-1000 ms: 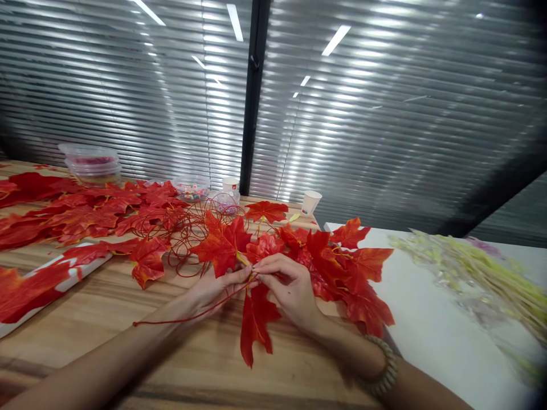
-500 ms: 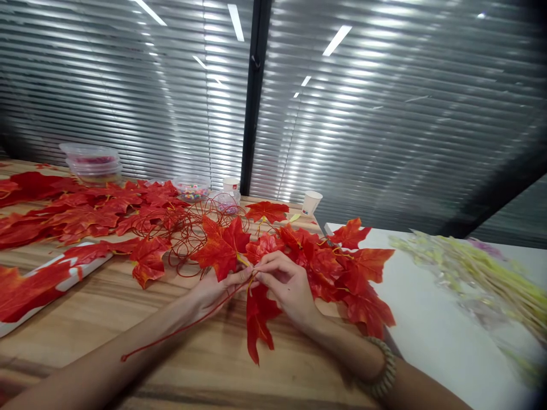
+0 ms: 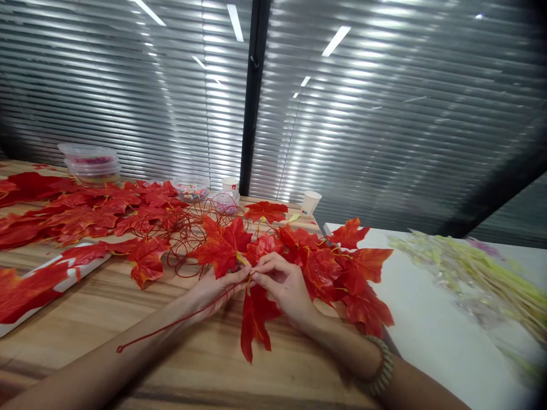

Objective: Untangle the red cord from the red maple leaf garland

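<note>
My left hand (image 3: 219, 287) is closed in a pinch on the yellow stem of a red artificial maple leaf (image 3: 224, 245), which stands up above the thumb. Fingertips of my right hand (image 3: 285, 285) meet it, pinching the red cord (image 3: 183, 319) at the stems. One end of that cord runs down along my left forearm to a small knot. A second maple leaf (image 3: 256, 322) hangs below the joined fingertips. Right behind my right hand lies a cluster of red leaves (image 3: 329, 265). The exact crossing of cord and stems is partly hidden by the fingers.
Loose red cord (image 3: 188, 228) lies tangled behind my left hand. A pile of maple leaves (image 3: 94, 213) covers the table's left, near stacked plastic tubs (image 3: 92, 165), a bead container (image 3: 192, 191) and a paper cup (image 3: 310, 203). Yellow stems (image 3: 482, 279) lie on the white table (image 3: 427, 319).
The hanging leaf has swung slightly left, and the knotted cord end has shifted a little up and left. Both hands keep their pinch at nearly the same spot.
</note>
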{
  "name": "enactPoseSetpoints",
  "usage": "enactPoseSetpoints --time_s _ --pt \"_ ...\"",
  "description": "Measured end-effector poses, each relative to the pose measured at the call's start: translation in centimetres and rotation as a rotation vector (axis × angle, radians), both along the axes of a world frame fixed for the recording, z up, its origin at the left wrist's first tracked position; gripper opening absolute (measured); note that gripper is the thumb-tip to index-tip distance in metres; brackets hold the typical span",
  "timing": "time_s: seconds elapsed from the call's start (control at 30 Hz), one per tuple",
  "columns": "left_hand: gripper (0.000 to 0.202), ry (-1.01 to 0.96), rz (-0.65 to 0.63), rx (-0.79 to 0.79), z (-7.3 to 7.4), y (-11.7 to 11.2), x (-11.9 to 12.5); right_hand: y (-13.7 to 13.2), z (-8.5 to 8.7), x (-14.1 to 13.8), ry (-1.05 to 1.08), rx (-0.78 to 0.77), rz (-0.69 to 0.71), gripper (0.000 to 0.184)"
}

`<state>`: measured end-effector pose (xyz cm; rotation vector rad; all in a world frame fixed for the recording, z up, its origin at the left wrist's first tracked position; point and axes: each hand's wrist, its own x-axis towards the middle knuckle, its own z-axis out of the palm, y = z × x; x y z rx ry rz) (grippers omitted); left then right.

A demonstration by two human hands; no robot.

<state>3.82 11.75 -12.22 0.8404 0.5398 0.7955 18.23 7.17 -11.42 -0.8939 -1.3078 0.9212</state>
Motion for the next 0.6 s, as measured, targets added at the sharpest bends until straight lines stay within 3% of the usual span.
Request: enactPoseSetpoints --time_s 0.17,0.4,0.6 --pt "0.017 0.040 0.026 -0.111 0.5 -0.2 0.2 0.0 -0.2 -0.2 0.044 -0.060 -0.016 0.001" --pt "0.015 0.027 0.053 -0.164 1.0 -0.2 0.1 -0.3 -0.1 -0.3 -0.024 0.097 -0.099 0.007" --pt "0.008 0.024 0.029 -0.151 1.0 -0.1 0.2 -0.2 -0.2 -0.1 -0.057 0.140 -0.102 0.012"
